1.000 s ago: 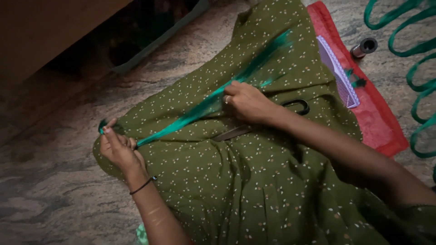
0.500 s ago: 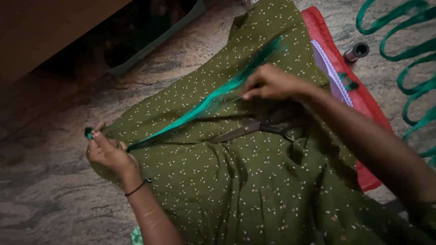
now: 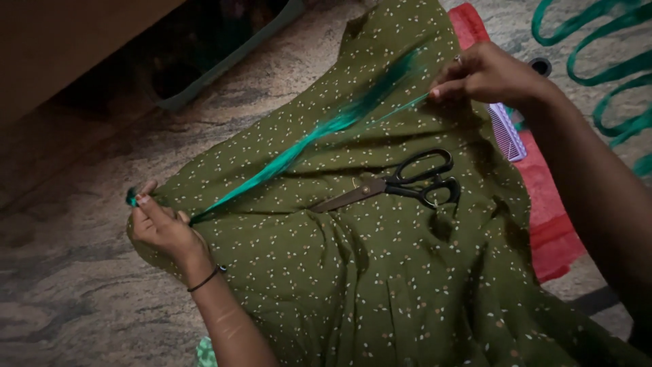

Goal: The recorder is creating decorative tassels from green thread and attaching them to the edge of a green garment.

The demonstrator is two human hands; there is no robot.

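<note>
Both hands' fingers point(image 3: 157, 216) pinching thin green ribbon point(image 3: 299, 146), taut over dotted olive cloth point(image 3: 380, 285)

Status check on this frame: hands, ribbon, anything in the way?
Left hand pinching green ribbon end at cloth edge. Right hand pinching far end, ribbon stretched across green dotted cloth. Scissors lie beside it, clear.

A dotted fabric point(image 3: 380, 272) lies spread over the stone floor point(image 3: 61, 306) in front of you. A ribbon strip point(image 3: 299, 146) runs slantwise across it, from your left hand point(image 3: 159, 228) at the fabric's near left edge to your right hand point(image 3: 485, 71) at its far right. Scissors point(image 3: 401, 185) lie on the fabric between your hands, just below the strip. A comb point(image 3: 506, 132) lies right of the fabric, under your right wrist, on a mat point(image 3: 553, 231). A looped ribbon point(image 3: 611, 61) lies on the floor at far right. A tray point(image 3: 224, 64) sits at the far left.
</note>
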